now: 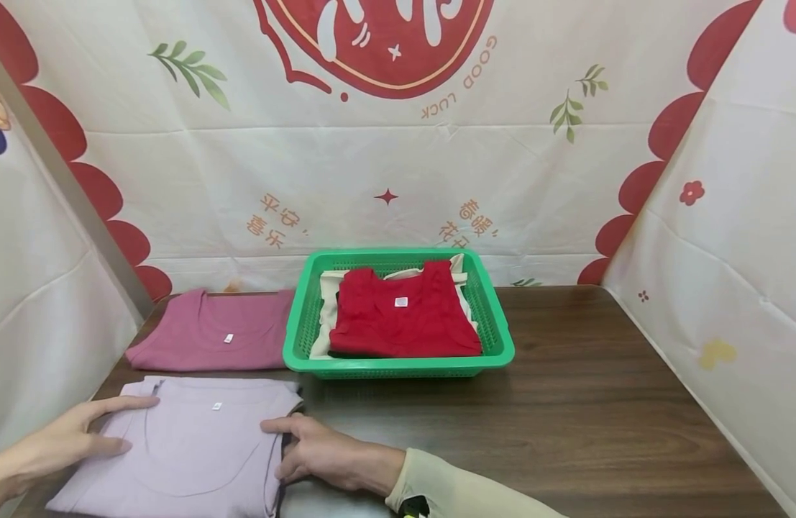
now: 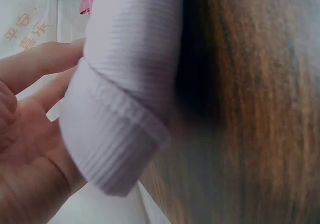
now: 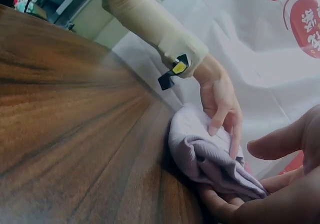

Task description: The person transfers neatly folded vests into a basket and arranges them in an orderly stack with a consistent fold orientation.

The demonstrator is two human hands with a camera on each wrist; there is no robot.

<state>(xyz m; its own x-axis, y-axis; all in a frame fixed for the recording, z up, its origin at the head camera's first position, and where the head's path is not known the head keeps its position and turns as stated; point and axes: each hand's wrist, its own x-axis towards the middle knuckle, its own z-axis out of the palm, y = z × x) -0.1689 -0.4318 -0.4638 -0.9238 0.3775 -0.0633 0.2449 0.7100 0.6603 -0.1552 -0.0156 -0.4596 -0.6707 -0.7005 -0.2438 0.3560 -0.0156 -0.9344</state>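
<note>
A folded lavender ribbed top (image 1: 197, 439), with a scooped neckline and small white label, lies at the table's front left. Dark cloth shows under its right edge. My left hand (image 1: 74, 439) rests on its left side with straight, spread fingers; in the left wrist view, that hand's fingertips (image 2: 75, 46) meet the folded edge. On the opposite side my right hand (image 1: 333, 450) grips the edge, its index finger on top. In the right wrist view, fingers (image 3: 215, 201) of this hand reach beneath the cloth. Part of each hand is hidden by the fabric.
Behind the lavender top lies a folded mauve-pink top (image 1: 216, 327). A green plastic basket (image 1: 398, 365) stands beside it at the back, holding a folded red top (image 1: 404, 327) over cream and dark cloth. Printed white sheets (image 1: 385, 165) hang behind and at both sides of the wooden table (image 1: 566, 417).
</note>
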